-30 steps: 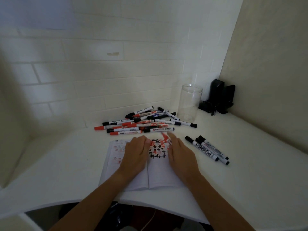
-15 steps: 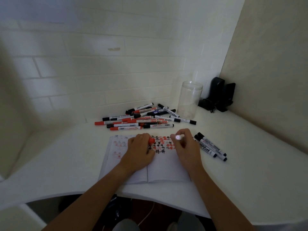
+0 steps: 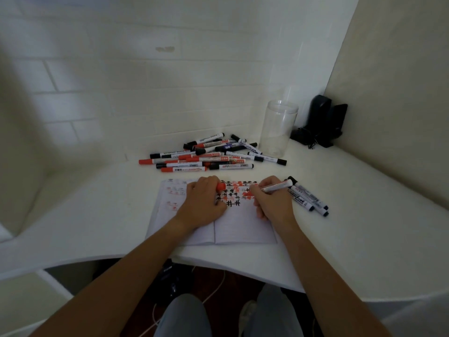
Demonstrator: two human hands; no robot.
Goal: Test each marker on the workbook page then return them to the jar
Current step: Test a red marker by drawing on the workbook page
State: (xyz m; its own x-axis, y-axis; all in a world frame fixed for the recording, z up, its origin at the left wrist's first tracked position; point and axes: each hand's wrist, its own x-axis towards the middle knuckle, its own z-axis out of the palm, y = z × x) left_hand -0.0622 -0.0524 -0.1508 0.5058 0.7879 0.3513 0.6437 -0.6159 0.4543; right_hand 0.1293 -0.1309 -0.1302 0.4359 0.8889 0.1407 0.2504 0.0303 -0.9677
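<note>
An open workbook (image 3: pixel 243 227) lies on the white desk, its right page marked with rows of red and black test marks. My right hand (image 3: pixel 274 203) grips an uncapped white-bodied red marker (image 3: pixel 278 186), its tip down on the page near the red marks. My left hand (image 3: pixel 202 203) rests on the workbook's left page and holds the red cap (image 3: pixel 221 186) in its curled fingers. A pile of several red and black markers (image 3: pixel 209 158) lies behind the workbook. The clear jar (image 3: pixel 278 128) stands upright at the back right.
Two or three black-capped markers (image 3: pixel 308 197) lie just right of the workbook. A black device with a cable (image 3: pixel 320 122) stands in the back corner beside the jar. Tiled wall runs behind; a side wall closes the right. The desk's front edge curves near my knees.
A second ago both hands lay flat on the workbook. Since then, my right hand has come to hold a marker with its tip on the page, and my left hand holds the red cap.
</note>
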